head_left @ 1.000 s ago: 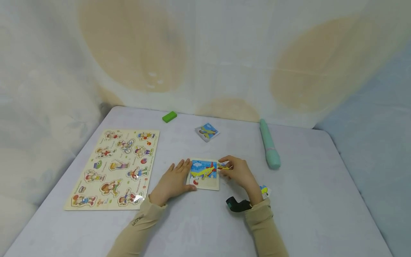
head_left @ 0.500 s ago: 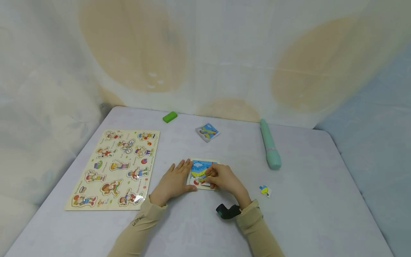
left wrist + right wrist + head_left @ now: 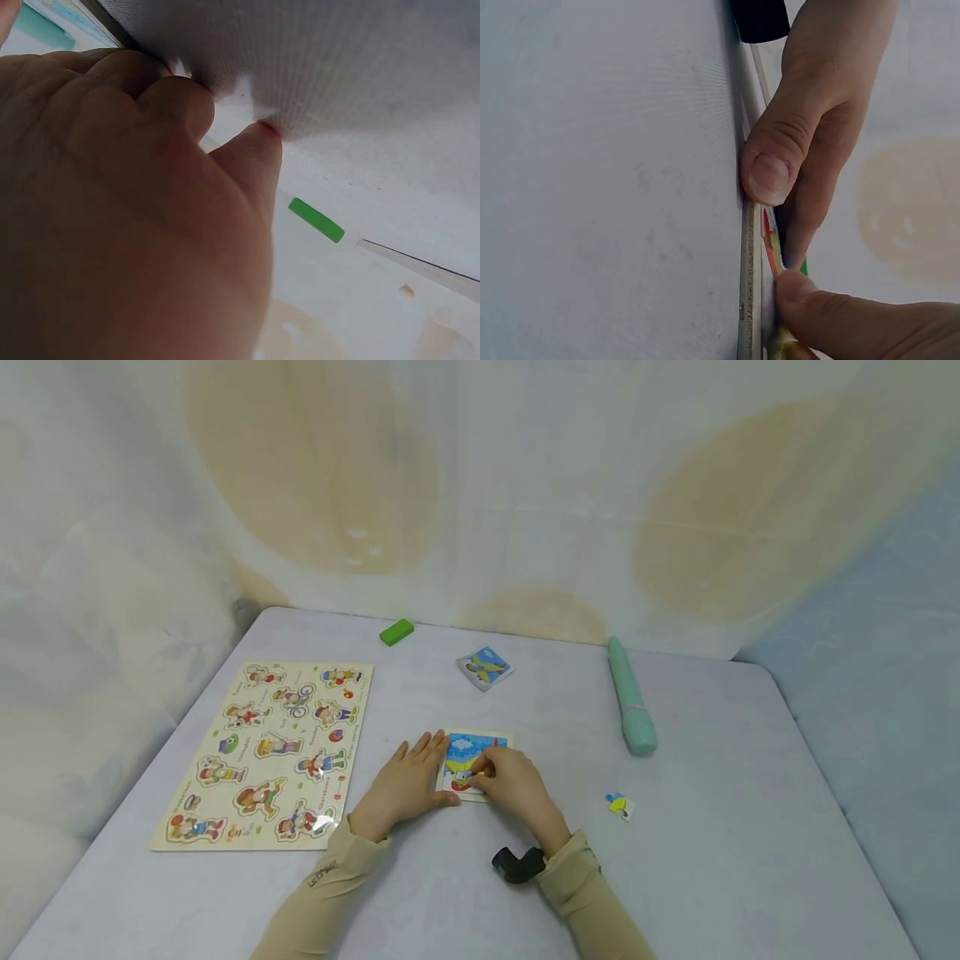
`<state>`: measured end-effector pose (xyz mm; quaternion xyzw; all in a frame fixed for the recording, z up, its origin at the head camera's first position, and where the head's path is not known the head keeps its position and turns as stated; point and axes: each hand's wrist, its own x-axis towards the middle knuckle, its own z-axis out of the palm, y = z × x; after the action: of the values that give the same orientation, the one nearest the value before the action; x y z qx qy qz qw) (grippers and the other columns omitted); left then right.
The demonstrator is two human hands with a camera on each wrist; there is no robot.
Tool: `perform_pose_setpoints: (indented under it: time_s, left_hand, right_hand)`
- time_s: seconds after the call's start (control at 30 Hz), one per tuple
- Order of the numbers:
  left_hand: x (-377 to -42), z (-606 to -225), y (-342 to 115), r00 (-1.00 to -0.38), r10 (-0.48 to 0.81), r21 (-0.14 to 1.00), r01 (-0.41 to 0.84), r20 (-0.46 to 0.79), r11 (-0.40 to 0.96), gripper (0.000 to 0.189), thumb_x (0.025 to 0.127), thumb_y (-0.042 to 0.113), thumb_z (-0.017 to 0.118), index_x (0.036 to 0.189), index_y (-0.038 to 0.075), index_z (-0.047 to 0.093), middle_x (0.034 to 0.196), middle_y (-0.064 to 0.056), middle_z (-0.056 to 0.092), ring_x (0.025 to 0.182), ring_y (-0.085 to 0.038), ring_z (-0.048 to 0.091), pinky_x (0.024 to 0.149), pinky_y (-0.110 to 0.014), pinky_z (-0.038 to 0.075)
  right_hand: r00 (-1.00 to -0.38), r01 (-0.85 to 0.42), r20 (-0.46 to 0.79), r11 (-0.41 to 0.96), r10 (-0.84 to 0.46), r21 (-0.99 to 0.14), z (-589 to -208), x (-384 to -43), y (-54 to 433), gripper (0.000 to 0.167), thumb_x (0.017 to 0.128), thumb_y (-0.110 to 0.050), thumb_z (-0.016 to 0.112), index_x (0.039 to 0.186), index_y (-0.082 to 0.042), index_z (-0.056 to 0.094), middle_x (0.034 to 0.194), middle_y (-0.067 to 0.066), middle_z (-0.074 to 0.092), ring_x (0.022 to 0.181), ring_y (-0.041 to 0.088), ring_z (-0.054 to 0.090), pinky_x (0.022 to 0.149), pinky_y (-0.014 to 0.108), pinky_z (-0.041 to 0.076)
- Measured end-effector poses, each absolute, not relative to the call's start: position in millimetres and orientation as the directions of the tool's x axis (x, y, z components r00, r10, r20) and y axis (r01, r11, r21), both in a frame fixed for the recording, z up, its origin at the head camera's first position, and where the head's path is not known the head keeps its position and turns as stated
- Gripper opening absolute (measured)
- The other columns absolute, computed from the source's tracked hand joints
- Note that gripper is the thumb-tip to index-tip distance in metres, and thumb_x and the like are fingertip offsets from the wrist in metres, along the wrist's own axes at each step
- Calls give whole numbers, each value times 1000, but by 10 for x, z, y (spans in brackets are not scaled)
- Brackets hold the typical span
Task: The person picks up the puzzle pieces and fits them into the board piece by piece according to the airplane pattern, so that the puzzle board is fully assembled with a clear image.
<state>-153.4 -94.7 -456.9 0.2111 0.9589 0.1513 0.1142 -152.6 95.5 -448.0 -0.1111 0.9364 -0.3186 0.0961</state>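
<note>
A small wooden jigsaw tray (image 3: 480,732), its picture a yellow airplane on blue sky, lies at mid-table in the head view. My left hand (image 3: 405,781) rests at the tray's left side with its fingers extended and its thumb by the lower left corner. Over the tray's lower right part is my right hand (image 3: 516,783), thumb and forefinger pinching a jigsaw piece (image 3: 784,343) that they mostly cover. The right wrist view shows the tray's edge (image 3: 749,292) side-on, with the left thumb against it. A loose jigsaw piece (image 3: 620,807) lies right of the right hand.
A large wooden puzzle board (image 3: 285,760) with sports figures fills the left. Farther back lie a green block (image 3: 397,632), a small airplane picture card (image 3: 485,668) and a long mint-green tapered object (image 3: 632,702). A black device (image 3: 517,865) sits at my right wrist.
My right hand has moved left from beside the tray to over its lower part, carrying the jigsaw piece. The loose piece has come into full view. The left hand stays put.
</note>
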Motion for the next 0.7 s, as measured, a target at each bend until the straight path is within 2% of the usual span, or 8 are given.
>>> perform_pose_setpoints:
  time_s: [0.13,0.37,0.6,0.7]
  left_hand:
    - [-1564,-4577,-932,-883,443,331,376,-154,865,95,83,55,67,152,4,27,160,-12,26,149,-30,23,120,-54,21]
    - [-1589,-4577,-911,-883,442,324,376,-156,868,95,83,56,67,153,6,26,161,-10,25,149,-29,22,121,-53,20]
    - [-1532,-4543,-921,-878,436,342,356,-197,870,97,82,54,69,153,5,26,161,-11,24,150,-30,21,121,-54,19]
    - [-1528,-4542,-930,-878,438,343,358,-193,868,96,82,53,69,153,4,26,161,-11,24,149,-31,22,121,-54,19]
  right_hand:
    - [-969,-137,-85,788,-233,-600,-4476,-1528,954,12,81,-19,78,89,-13,71,96,3,59,85,17,58,75,34,49]
    - [-958,-159,-69,717,-277,-679,-4513,-1566,1054,21,81,-20,78,98,-9,69,99,4,63,91,17,59,83,35,50]
    - [-896,-110,-155,546,-416,-831,-4510,-1581,1297,39,90,-26,69,123,-7,61,114,11,63,90,17,56,74,25,48]
    - [-880,-82,-170,496,-443,-864,-4481,-1578,1477,40,93,-24,65,128,-6,58,122,15,62,96,21,59,77,27,51]
